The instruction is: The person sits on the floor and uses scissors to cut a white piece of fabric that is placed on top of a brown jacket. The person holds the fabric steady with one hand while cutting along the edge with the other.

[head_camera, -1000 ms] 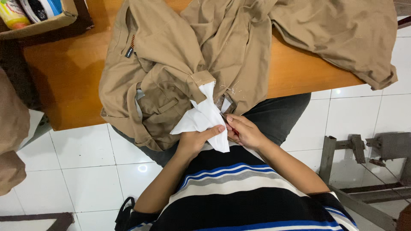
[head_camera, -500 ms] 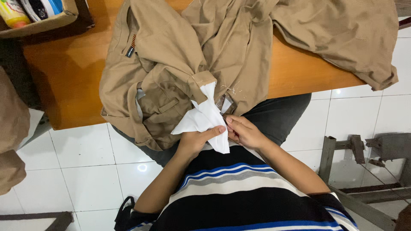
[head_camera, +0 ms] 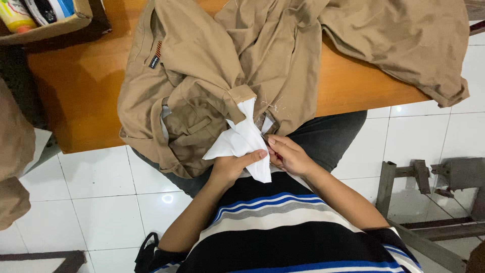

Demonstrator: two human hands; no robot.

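Note:
Tan trousers (head_camera: pixel 242 60) lie bunched across a wooden table (head_camera: pixel 81 91), hanging over its near edge onto my lap. A white pocket lining (head_camera: pixel 242 141) is pulled out of them. My left hand (head_camera: pixel 235 167) grips the lining from below, thumb pressed on the white cloth. Beside it, my right hand (head_camera: pixel 288 154) pinches the trouser fabric next to the lining, fingers closed; what small thing it may hold is hidden. Loose threads show on the cloth just above my fingers.
A cardboard box (head_camera: pixel 45 23) with bottles stands at the table's far left corner. More tan cloth (head_camera: pixel 15 151) hangs at the left edge. A grey metal frame (head_camera: pixel 434 187) stands on the white tiled floor at right.
The hands and the lining have barely shifted; a small label on the waistband has come into clearer view.

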